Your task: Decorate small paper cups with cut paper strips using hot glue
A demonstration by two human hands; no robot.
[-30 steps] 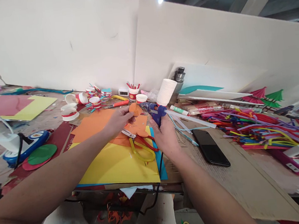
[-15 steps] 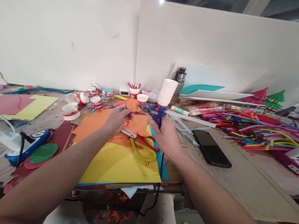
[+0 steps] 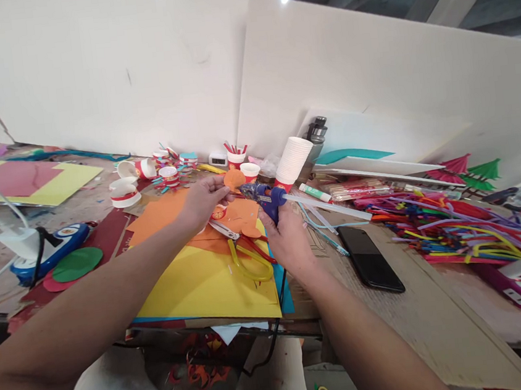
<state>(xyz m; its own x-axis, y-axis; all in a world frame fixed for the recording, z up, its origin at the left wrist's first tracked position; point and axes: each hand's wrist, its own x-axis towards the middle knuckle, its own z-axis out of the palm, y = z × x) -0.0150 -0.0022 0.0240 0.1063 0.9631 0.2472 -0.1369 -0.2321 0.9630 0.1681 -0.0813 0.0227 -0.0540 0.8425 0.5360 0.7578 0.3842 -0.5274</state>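
Wrapped round the handle of a blue hot glue gun (image 3: pixel 270 201) is my right hand (image 3: pixel 289 238). A long clear glue stick (image 3: pixel 331 206) sticks out of the gun's back end. My left hand (image 3: pixel 206 202) pinches an orange paper disc (image 3: pixel 234 179) by its edge. The gun's nozzle points left, close to the disc; whether they touch I cannot tell. Below the hands, scissors with yellow and red handles (image 3: pixel 250 264) lie on orange paper (image 3: pixel 165 220) and yellow paper (image 3: pixel 200 288).
Behind stand a stack of paper cups (image 3: pixel 294 159) and several small decorated cups (image 3: pixel 168 177). A phone (image 3: pixel 370 259) lies on cardboard at right, near piled pipe cleaners (image 3: pixel 459 220). Left is a blue power strip (image 3: pixel 67 240) beside a green disc (image 3: pixel 78 264). The gun's black cord (image 3: pixel 275 336) hangs over the table edge.
The orange disc has tilted more upright, and my left fingers have moved slightly lower on its edge. The glue gun stays beside it, a little shifted. The view has moved slightly.
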